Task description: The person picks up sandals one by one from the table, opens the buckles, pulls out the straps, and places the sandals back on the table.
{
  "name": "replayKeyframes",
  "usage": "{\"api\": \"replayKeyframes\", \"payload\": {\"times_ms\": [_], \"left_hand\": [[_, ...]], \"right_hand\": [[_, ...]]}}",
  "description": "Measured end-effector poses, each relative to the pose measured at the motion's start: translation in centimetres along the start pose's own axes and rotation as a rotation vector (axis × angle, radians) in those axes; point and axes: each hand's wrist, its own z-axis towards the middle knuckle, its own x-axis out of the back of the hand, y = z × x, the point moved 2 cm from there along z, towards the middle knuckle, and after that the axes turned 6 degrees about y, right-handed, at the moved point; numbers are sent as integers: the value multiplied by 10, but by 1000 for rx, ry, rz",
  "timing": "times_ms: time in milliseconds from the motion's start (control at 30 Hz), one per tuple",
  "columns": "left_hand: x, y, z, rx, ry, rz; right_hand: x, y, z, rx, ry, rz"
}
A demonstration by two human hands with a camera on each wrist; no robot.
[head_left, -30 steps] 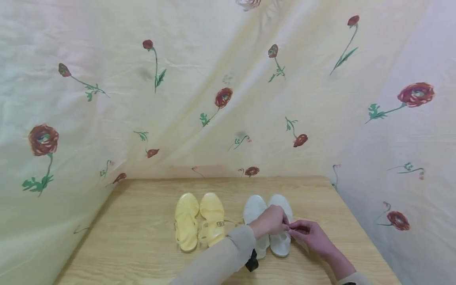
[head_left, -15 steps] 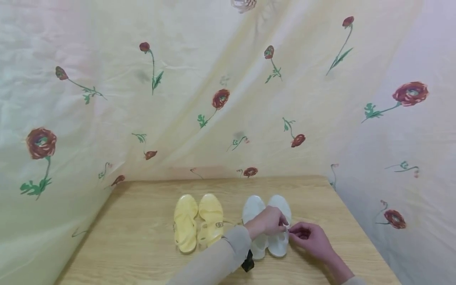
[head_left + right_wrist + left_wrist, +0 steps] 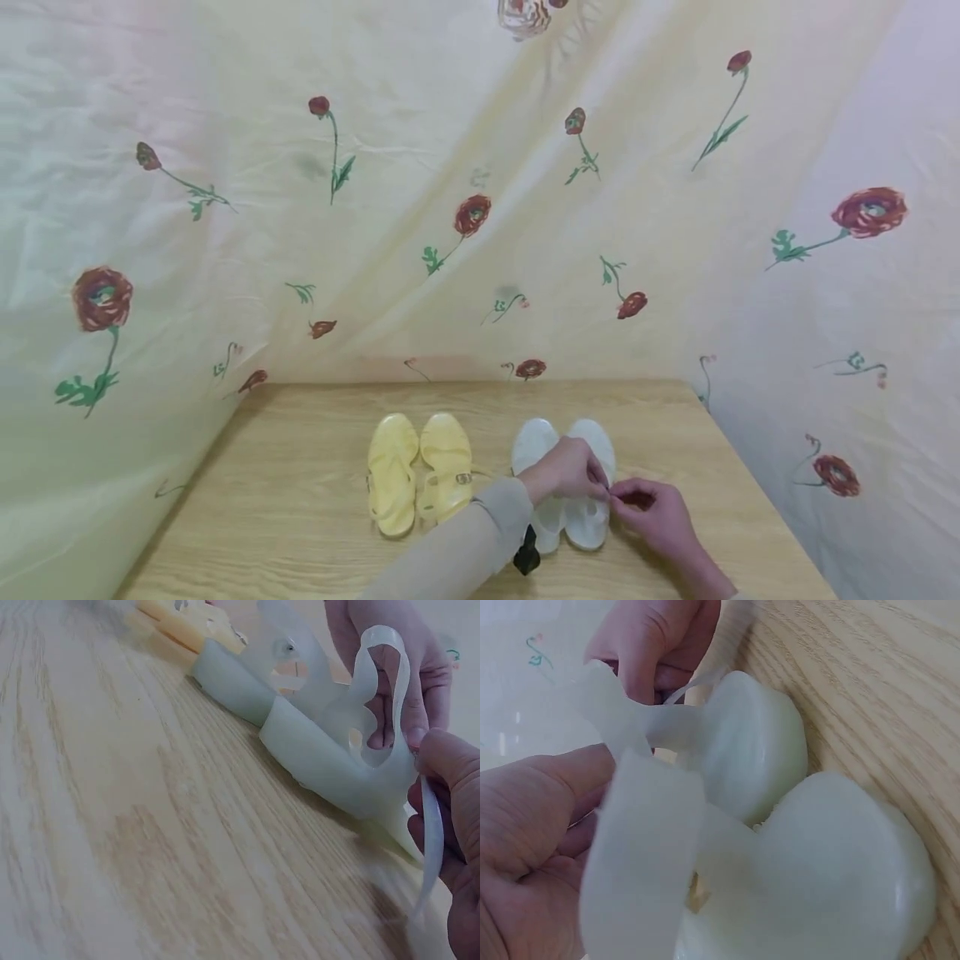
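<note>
A pair of white sandals, the left one (image 3: 534,440) and the right one (image 3: 588,529), stands soles down on the wooden table. My left hand (image 3: 573,468) reaches across them, and its fingers pinch the ankle strap at the right sandal's outer side. Opposite it, my right hand (image 3: 656,517) pinches the same strap (image 3: 431,840), whose loose end hangs below the fingers. In the right wrist view the strap's loop (image 3: 382,636) rises over the heel. The fingertips of both hands meet there and hide the fastening. The near heel (image 3: 832,862) fills much of the left wrist view.
Left of the white pair stand yellow sandals (image 3: 393,479), the nearer one with a buckle (image 3: 463,479), partly behind my left sleeve (image 3: 457,550). A black piece (image 3: 527,557) hangs by my left wrist. Flowered cloth (image 3: 420,167) walls in the table (image 3: 300,467).
The left fingers have dipped toward the right fingertips at the strap, and the small gap between the hands has closed. The sandals stay put; the head view shifts slightly.
</note>
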Motion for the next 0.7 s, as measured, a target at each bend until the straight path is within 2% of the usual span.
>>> {"api": "replayKeyframes", "payload": {"times_ms": [300, 467, 700], "left_hand": [[-4, -4, 1, -21, -11, 0], [-6, -6, 3, -12, -19, -14], [-3, -6, 3, 59, -39, -62]], "right_hand": [[5, 8, -6, -21, -48, -24], [3, 7, -8, -36, 8, -68], [-1, 0, -9, -57, 61, -110]]}}
